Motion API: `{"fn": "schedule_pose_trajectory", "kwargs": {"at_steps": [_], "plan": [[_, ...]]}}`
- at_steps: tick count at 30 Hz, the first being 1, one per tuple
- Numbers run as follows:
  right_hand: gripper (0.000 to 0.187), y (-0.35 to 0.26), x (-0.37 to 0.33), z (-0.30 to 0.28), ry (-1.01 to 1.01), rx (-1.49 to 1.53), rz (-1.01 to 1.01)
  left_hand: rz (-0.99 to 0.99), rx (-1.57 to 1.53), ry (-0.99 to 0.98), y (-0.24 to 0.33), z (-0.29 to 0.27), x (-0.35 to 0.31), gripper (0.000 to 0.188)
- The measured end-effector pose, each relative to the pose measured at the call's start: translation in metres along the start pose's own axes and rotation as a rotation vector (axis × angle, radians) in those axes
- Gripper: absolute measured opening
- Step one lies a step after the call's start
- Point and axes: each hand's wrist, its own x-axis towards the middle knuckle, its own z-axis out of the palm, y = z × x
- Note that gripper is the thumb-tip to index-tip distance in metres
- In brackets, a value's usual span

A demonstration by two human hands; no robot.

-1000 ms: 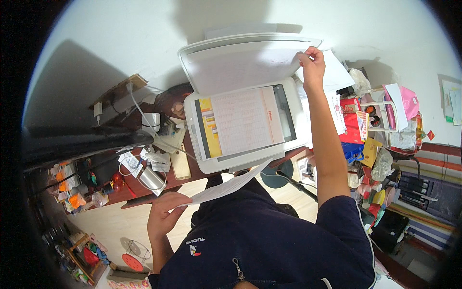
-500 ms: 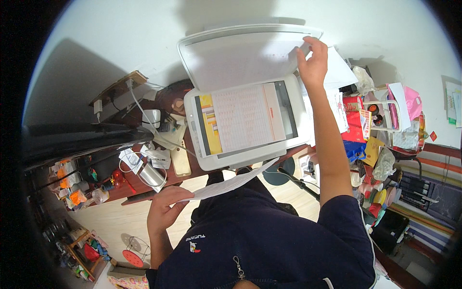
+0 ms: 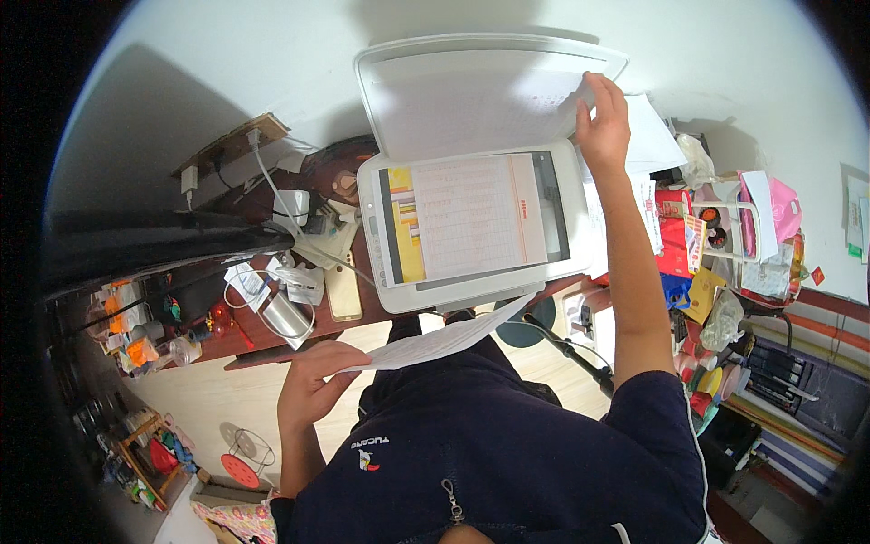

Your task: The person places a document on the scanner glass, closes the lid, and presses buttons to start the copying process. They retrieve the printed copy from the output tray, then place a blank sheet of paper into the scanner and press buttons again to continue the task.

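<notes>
A white flatbed scanner-printer [image 3: 471, 288] stands with its lid [image 3: 390, 47] raised. On its glass lies a lined paper form [image 3: 471, 218], with a yellow-patterned strip along its left side. My right hand [image 3: 604, 127] is up at the lid's right edge, with its fingers bent and pinching the margin of a white sheet [image 3: 471, 100] that shows faint writing in front of the lid's inner face. Low and nearer to me, my left hand [image 3: 313, 385] pinches the left end of some printed paper [image 3: 435, 349], which sags in a curve before my body.
Left of the printer, a phone [image 3: 343, 290], a metal cup [image 3: 287, 319] and cables lie on the dark red desk. A power strip [image 3: 231, 145] hangs on the wall. Papers, a red bag [image 3: 672, 231] and a white rack [image 3: 736, 227] crowd the right side.
The view has shifted, so the printer and my right hand appear a little further right. Both hands keep their holds, and the form stays on the glass.
</notes>
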Motion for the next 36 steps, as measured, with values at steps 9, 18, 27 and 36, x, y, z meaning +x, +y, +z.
{"fn": "schedule_pose_trajectory", "kwargs": {"at_steps": [9, 18, 27, 36], "plan": [[0.036, -0.005, 0.008, 0.0, -0.132, -0.091, -0.093, 0.031, 0.011, -0.008, -0.006, -0.001, 0.0, 0.019], [0.04, -0.015, 0.011, 0.009, -0.077, -0.075, -0.192, 0.048, -0.001, -0.033, -0.007, -0.004, 0.004, 0.022], [0.033, -0.025, 0.022, 0.009, -0.161, -0.17, -0.299, 0.057, -0.019, -0.049, -0.012, -0.006, 0.007, 0.025], [0.024, -0.024, -0.011, 0.021, -0.594, 0.015, -0.284, 0.045, -0.032, -0.067, -0.016, -0.005, 0.012, 0.025]]}}
